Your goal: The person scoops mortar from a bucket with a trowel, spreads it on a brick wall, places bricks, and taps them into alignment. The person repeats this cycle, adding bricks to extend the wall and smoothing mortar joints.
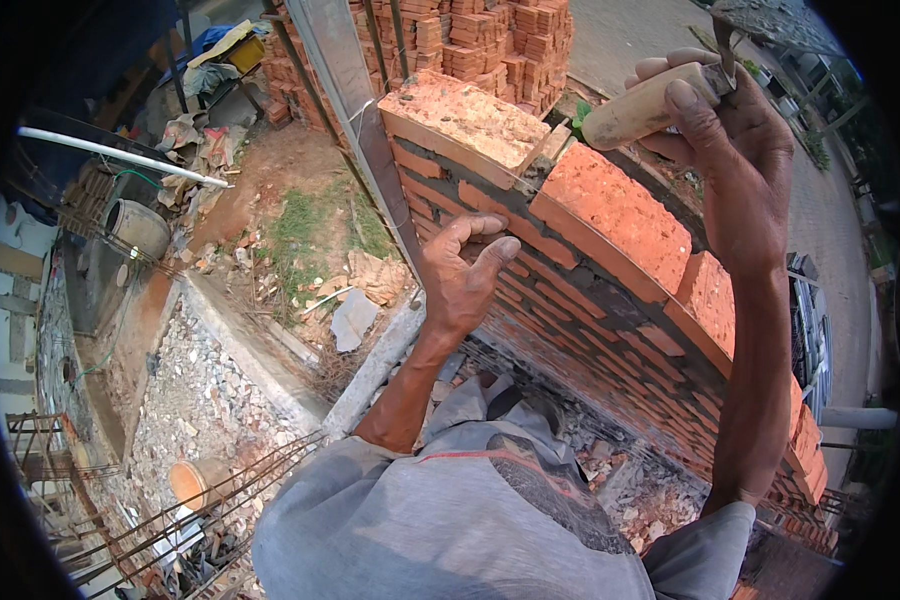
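My right hand (735, 150) is raised over the far side of the wall, wrapped round the pale handle of a trowel (635, 108). The trowel's blade, at the upper right, carries grey mortar and runs partly out of the picture. My left hand (465, 270) is beside the near face of the brick wall (570, 300), thumb and forefinger apart, with nothing between them. Whether its fingertips touch the wall I cannot tell. On the top course lie an orange brick (465, 125) at the far end and another brick (615, 210) nearer, with a narrow gap between.
An upright metal-faced post (345, 90) stands at the wall's far end. Behind it are stacked bricks (470, 45). Rebar (220, 490) stretches across the lower left, near rubble (210, 370) and an orange bucket (198, 483). A concrete mixer drum (138, 228) lies further left.
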A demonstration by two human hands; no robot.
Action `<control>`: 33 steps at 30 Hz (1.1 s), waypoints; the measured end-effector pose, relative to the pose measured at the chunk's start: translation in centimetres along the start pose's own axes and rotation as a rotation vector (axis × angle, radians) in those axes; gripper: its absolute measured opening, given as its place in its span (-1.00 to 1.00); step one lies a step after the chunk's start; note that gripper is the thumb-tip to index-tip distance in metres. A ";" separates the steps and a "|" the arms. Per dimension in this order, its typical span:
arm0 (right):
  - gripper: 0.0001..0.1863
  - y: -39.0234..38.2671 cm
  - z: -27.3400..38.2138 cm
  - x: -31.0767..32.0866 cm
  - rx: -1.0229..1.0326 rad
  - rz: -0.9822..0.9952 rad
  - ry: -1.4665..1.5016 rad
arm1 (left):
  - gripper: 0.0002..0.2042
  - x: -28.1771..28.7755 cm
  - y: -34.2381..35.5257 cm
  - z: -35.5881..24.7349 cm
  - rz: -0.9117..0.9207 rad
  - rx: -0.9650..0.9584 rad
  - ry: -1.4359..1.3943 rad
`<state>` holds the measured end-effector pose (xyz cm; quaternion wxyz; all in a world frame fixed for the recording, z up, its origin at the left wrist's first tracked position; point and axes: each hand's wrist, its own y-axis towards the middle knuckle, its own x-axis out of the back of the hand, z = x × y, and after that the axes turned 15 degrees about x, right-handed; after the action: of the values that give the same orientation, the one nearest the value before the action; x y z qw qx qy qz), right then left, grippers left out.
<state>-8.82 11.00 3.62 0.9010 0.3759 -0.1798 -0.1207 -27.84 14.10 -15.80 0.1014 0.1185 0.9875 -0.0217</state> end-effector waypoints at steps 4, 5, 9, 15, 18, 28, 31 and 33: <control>-0.71 3.1 -0.7 -2.3 0.085 0.020 0.162 | -0.79 -0.3 -0.1 0.4 -0.010 0.003 0.074; -0.78 3.6 -1.0 -3.2 0.061 0.003 0.256 | -0.80 -0.2 -0.3 0.5 -0.016 0.030 0.100; -0.89 3.4 -2.5 -6.8 -0.022 0.237 -0.212 | -0.82 0.7 -1.1 0.9 -0.042 0.004 0.065; -0.92 4.8 -3.0 -6.9 -0.116 0.173 -0.053 | -0.83 3.3 -1.6 1.4 -0.130 0.052 0.082; -0.92 6.3 -2.9 -6.7 0.016 0.111 0.093 | -0.81 4.4 -1.6 1.9 -0.147 0.081 0.066; -0.86 6.3 -5.7 -9.4 0.026 0.227 -0.246 | -0.82 4.0 -1.3 2.4 -0.130 0.127 0.053; -0.85 7.5 -5.5 -9.5 0.076 0.124 -0.072 | -0.82 4.0 -1.3 2.5 -0.133 0.152 0.043; -0.86 7.6 -5.6 -9.9 0.122 0.047 0.286 | -0.81 4.1 -1.4 2.5 -0.133 0.181 0.038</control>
<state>-14.83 23.31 3.15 0.8954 0.4390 -0.0655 -0.0336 -31.53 13.53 -19.05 0.0700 0.0617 0.9889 -0.1153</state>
